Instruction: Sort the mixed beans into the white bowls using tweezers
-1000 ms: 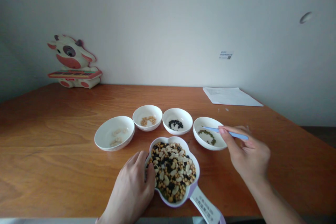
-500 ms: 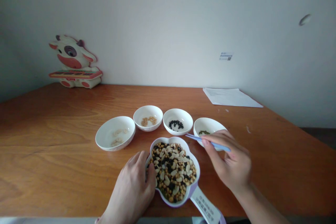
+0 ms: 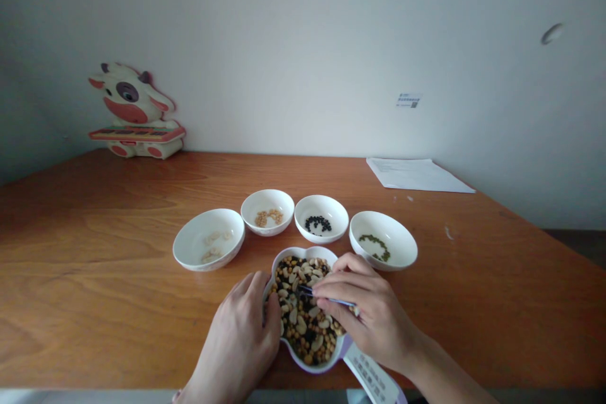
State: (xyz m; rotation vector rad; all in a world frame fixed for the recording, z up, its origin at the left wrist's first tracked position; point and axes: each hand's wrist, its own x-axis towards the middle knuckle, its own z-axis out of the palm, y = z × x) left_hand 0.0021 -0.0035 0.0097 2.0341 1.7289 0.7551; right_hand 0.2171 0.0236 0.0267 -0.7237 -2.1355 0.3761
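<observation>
A flower-shaped purple bowl (image 3: 283, 256) full of mixed beans sits near the table's front edge. My left hand (image 3: 239, 344) rests closed against its left rim. My right hand (image 3: 367, 315) is over the bowl, pinching blue tweezers (image 3: 322, 296) whose tips point left into the beans. Behind stand several white bowls: one with pale beans (image 3: 189, 254), one with yellow beans (image 3: 267, 200), one with black beans (image 3: 322, 207), one with green beans (image 3: 396, 242).
A cow-shaped toy (image 3: 133, 113) stands at the back left against the wall. A sheet of paper (image 3: 416, 175) lies at the back right. The wooden table (image 3: 95, 252) drops off at its right edge. A printed label (image 3: 376, 379) lies by the bowl.
My right hand has moved left and toward me with the tweezers, from over the green-bean bowl to over the mixed-bean bowl. The left hand has stayed put.
</observation>
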